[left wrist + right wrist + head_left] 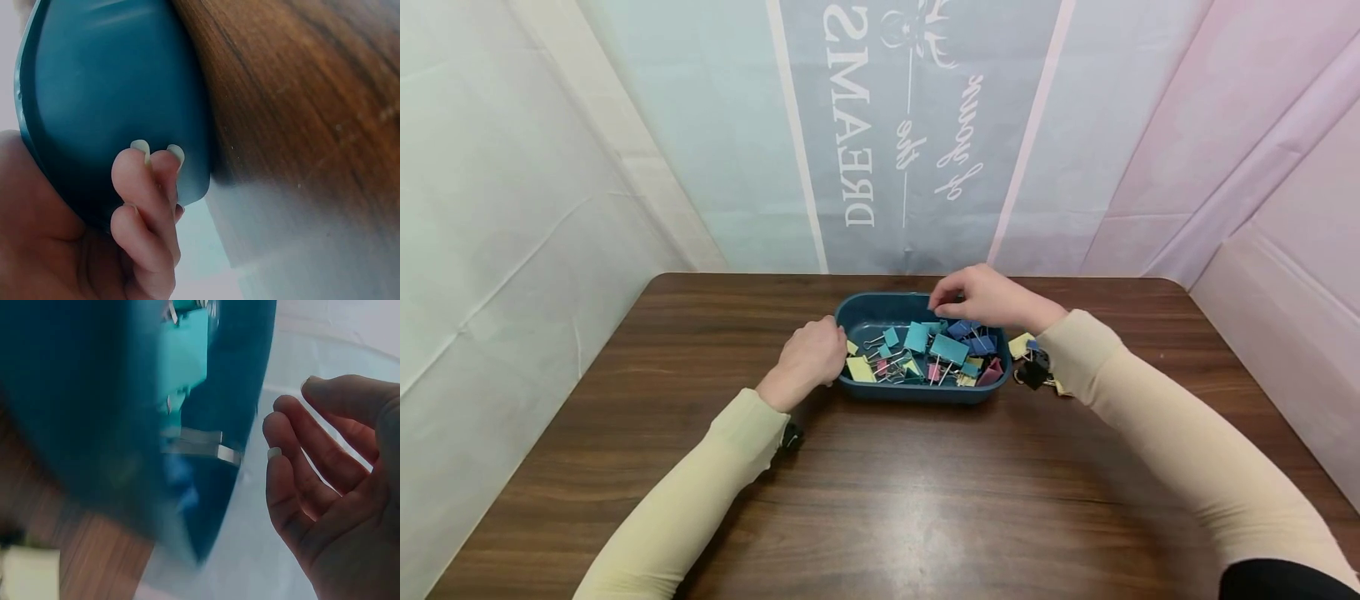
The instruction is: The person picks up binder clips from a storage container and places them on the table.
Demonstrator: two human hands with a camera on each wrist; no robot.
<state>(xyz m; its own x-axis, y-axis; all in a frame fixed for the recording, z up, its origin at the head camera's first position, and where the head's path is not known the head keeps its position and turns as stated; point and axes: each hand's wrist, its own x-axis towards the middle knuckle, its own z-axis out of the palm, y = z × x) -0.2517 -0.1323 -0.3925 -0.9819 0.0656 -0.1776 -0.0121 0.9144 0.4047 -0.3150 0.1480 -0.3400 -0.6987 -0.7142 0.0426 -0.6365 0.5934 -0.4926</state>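
Note:
A dark blue oval bin [917, 394] lies lengthwise at the back of the table, full of loose binder clips. Teal clips [950, 350] are in the middle, blue clips [982, 345] at the right and a yellow clip [861, 369] at the left. My left hand [812, 352] grips the bin's left end. Its curled fingers [144, 187] press on the outer wall, the thumb side at the rim. Over the far right rim hovers my right hand [985, 296]. In the right wrist view its fingers [284, 487] are loosely bent, with nothing between them.
Several more clips [1034, 369], black, yellow and blue, lie on the table just right of the bin, partly behind the right sleeve [1090, 346]. A printed curtain [917, 125] hangs behind the table's back edge. The wooden tabletop [910, 483] extends toward me.

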